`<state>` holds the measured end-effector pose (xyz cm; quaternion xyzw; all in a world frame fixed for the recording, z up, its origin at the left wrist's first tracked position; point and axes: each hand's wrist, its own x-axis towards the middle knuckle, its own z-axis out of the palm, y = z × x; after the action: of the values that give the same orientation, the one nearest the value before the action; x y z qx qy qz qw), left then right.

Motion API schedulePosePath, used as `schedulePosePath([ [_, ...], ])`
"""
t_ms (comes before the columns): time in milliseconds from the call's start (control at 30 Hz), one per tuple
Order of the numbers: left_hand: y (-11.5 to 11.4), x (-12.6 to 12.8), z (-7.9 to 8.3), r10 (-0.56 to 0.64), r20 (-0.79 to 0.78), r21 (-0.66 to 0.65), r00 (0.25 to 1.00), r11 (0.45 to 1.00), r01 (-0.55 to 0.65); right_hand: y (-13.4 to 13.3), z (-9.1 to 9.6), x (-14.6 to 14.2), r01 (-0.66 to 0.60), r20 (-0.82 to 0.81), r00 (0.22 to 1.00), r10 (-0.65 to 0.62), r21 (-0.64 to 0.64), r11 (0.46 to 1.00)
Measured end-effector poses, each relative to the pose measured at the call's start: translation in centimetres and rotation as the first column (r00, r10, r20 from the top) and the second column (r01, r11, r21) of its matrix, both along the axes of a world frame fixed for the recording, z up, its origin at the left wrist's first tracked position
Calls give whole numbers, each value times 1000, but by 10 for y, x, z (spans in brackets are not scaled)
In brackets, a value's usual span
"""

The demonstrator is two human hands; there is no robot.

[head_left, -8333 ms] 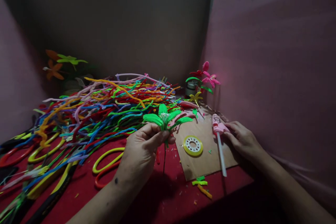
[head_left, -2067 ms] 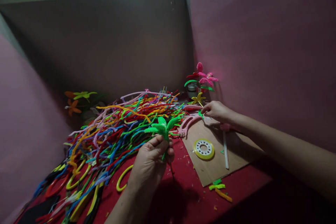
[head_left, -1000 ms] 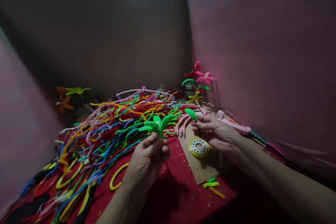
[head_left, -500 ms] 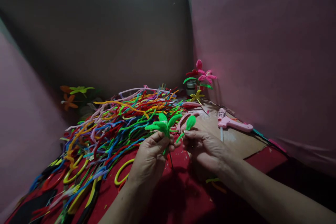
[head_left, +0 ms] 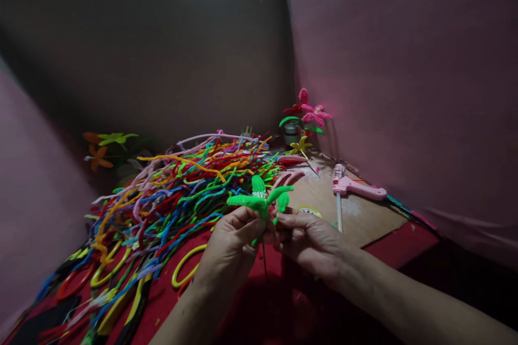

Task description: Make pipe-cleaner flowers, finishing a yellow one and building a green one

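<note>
A green pipe-cleaner flower (head_left: 259, 202) with a whitish centre stands upright in my left hand (head_left: 237, 237), whose fingers pinch it just under the petals. Its thin dark stem points down below the hand. Between the thumb and fingers of my right hand (head_left: 309, 237) is a small green pipe-cleaner petal (head_left: 283, 202). It sits close against the flower's right side; whether the two touch I cannot tell. My fingertips nearly meet and hide the lower ends of both pieces.
Loose coloured pipe cleaners (head_left: 190, 183) heap up at the left on red cloth (head_left: 194, 280). A pink glue gun (head_left: 358, 188) lies on a brown board (head_left: 360, 221). Yellow-handled scissors (head_left: 184, 267) lie left of my hands. Pink flowers (head_left: 315, 114) stand at the back; orange flowers (head_left: 99, 157) at the left.
My right hand has moved left, bringing the small petal up beside the flower. The flower has turned, so its whitish centre shows more. The camera view has shifted slightly.
</note>
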<state>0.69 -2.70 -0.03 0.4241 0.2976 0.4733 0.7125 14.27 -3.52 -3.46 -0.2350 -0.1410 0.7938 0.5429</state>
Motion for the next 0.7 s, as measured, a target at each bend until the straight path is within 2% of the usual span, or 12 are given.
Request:
schedulePosePath([
  [167,0,-2,1,-18,-26,20,1000,1000,19,-17,5,17,-41,249,968,23,69,997],
  [233,1,-2,0,-12,-31,11,999,1000,12,-22,3,37,-51,467,884,-8,113,992],
  [267,1,-3,0,-10,-29,2,1000,1000,10,-23,2,50,-36,618,782,-79,173,984],
  [300,2,-3,0,-11,-26,-8,1000,1000,10,-22,0,66,-37,782,596,-181,251,967],
  [333,2,-3,-1,-14,-23,-16,1000,1000,14,-19,-2,83,-25,873,319,-370,398,917],
  [367,2,-3,-1,-19,-21,-21,1000,1000,19,-15,-5,101,-80,839,3,-545,543,836],
  [400,2,-3,-1,-25,-20,-24,999,999,25,-9,-8,119,-153,716,-291,-634,620,770],
  [433,3,-3,-1,-30,-19,-26,999,999,29,-3,-11,135,-217,583,-507,-635,626,749],
  [467,3,-2,0,-32,-20,-27,999,999,32,4,-15,149,-266,493,-642,-587,575,774],
  [533,4,-2,1,-28,-19,-29,999,999,27,17,-23,168,-330,416,-745,-522,450,830],
  [600,5,-1,1,-17,-24,-28,1000,999,16,27,-30,175,-365,392,-779,-490,352,862],
  [700,6,-1,1,-7,-40,-20,999,1000,6,32,-36,173,-352,378,-801,-464,330,876],
])
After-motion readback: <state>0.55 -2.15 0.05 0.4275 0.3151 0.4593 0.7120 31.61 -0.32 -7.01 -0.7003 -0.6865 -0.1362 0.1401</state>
